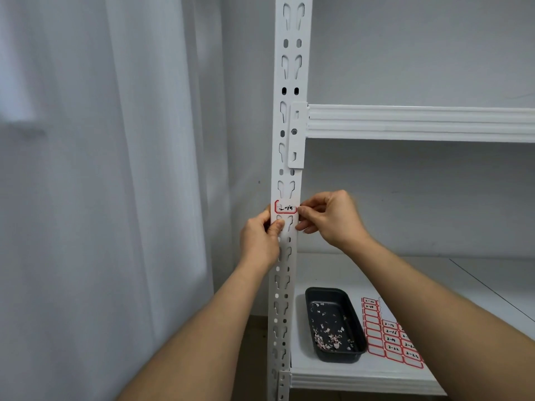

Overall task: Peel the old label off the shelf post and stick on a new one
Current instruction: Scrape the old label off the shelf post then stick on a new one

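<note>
Both forearms reach up to shelf post [285, 180]. L hand [260, 238] grips post edge w/ thumb just below label [285, 207]; R hand [330, 218] fingertips pinch label's right edge. Tray [351, 353] w/ scraps and label sheet [389, 340] on lower shelf [434, 285].

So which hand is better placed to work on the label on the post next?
Probably the right hand: its fingertips sit at the red-bordered label's right edge. The left hand wraps the shelf post just below, steadying it.

Both arms reach up, left hand [262, 235] and right hand [330, 218] pinching.
</note>
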